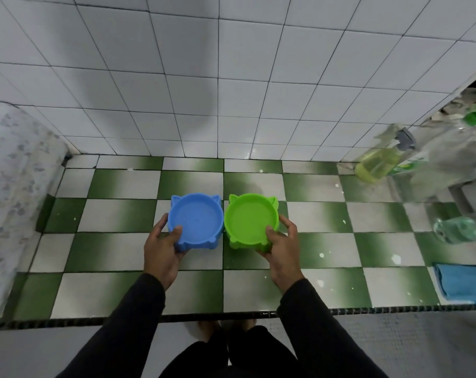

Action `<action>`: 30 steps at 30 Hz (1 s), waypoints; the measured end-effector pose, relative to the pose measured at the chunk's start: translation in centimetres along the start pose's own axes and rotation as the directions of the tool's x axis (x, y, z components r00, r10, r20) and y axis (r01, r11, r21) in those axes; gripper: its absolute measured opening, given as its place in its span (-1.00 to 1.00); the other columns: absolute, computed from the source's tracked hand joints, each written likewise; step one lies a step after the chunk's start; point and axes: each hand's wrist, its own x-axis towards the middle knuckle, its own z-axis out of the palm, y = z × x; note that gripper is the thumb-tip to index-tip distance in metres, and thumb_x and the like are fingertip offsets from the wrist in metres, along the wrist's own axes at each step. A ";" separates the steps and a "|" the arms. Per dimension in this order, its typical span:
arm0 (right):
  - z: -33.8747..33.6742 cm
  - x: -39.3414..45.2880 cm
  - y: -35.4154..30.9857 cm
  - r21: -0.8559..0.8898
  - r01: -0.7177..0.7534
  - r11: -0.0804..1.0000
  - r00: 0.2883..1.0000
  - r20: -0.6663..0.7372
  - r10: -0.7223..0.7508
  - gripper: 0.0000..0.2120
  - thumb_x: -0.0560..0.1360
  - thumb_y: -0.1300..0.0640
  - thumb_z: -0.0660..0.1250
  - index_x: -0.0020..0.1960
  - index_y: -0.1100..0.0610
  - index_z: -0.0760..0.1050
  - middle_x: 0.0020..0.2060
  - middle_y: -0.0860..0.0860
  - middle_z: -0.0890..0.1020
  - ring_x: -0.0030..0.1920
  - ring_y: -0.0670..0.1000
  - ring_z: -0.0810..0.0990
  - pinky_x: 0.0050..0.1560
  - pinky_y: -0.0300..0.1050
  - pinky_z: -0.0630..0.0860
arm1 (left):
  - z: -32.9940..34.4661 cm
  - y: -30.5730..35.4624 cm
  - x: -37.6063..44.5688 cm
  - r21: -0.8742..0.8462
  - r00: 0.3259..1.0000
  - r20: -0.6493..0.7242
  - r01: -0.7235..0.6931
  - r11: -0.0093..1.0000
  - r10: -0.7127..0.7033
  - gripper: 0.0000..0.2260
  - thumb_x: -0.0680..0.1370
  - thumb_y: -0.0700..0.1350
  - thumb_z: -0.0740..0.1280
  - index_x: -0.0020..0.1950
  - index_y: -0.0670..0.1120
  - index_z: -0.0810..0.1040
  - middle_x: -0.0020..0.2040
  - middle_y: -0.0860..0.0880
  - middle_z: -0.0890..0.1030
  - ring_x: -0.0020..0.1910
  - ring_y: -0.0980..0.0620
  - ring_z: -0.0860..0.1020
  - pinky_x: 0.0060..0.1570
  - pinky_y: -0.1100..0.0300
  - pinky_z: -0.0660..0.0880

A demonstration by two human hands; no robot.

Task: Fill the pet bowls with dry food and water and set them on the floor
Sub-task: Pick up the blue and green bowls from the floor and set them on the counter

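Holding two pet bowls side by side over the green-and-white checkered table (117,214), rims touching or just about. Blue bowl (195,221) in the left hand (162,248), thumb hooked over the near rim, other fingers curled under the outer side. Green bowl (251,220) in the right hand (282,249), same deal: thumb on the near rim, fingers wrapped round the outer edge. Both with little cat ears on the far side, both empty inside, no kibble, no water. Can't tell whether resting on the tiles or lifted slightly.

Counting the rest: one spray bottle (381,159) with yellowish liquid and a grey trigger head, off to the right by the wall. Some clear plastic bottles (455,230) near it, at least two, too blurry for an exact count, one with a green cap (475,117). One folded blue cloth (460,285) at the right front edge of the table. One floral-patterned covered thing (10,186) on the left, can't tell what. White tiled wall (231,77) behind.

Labels: some green print on the bottles, nothing readable. Nothing written on the bowls either.

Dark long sleeves on both arms, bare feet visible below the table edge.
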 end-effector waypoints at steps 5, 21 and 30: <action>-0.6 2.7 0.2 -0.042 -0.027 0.999 1.000 -0.002 0.027 -0.54 0.61 0.31 0.32 0.42 -0.03 0.36 0.31 0.14 0.46 0.23 0.21 0.54 -0.08 0.12 0.69 | 1.0 -0.5 1.0 0.030 1.000 -0.012 0.029 0.999 -0.029 -0.48 0.64 -0.27 0.33 0.57 0.05 0.38 0.30 -0.06 0.54 0.30 -0.22 0.56 0.23 -0.26 0.57; -1.4 7.6 2.5 -0.178 -0.049 0.983 0.998 -0.043 0.042 -0.51 0.57 0.34 0.37 0.42 0.01 0.39 0.24 0.06 0.49 0.24 0.20 0.56 0.12 0.33 0.62 | 2.1 -1.5 3.5 0.140 0.994 -0.084 0.086 0.986 -0.075 -0.43 0.62 -0.30 0.34 0.60 0.04 0.33 0.32 -0.13 0.53 0.29 -0.22 0.55 0.25 -0.28 0.55; -1.5 8.5 2.8 -0.531 0.110 0.840 0.975 -0.106 -0.195 -0.59 0.60 0.09 0.36 0.43 0.09 0.47 0.26 0.03 0.58 0.17 0.02 0.54 0.22 0.03 0.56 | 2.1 -1.2 3.7 0.542 0.991 -0.072 -0.056 0.838 0.113 -0.57 0.70 -0.22 0.25 0.58 -0.07 0.36 0.26 -0.11 0.55 0.23 -0.12 0.56 0.00 0.05 0.63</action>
